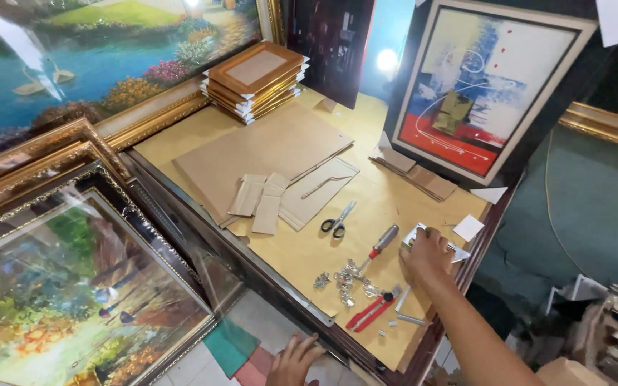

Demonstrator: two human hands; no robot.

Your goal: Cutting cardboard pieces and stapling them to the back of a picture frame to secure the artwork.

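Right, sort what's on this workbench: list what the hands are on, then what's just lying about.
In hand:
- right hand on a small metal piece
- left hand at the table edge

Lying about:
- scissors
- screwdriver
- red cutter
- metal hangers
- cardboard sheets
- stacked small frames
- abstract painting

Small silvery metal tool [430,237] lying flat near the right edge of the paper-covered tabletop [302,250], mostly covered by the right hand [427,256], white card corner beside it, screwdriver just left, glass-topped frame edge [323,336] at the near side, under left hand [293,361]
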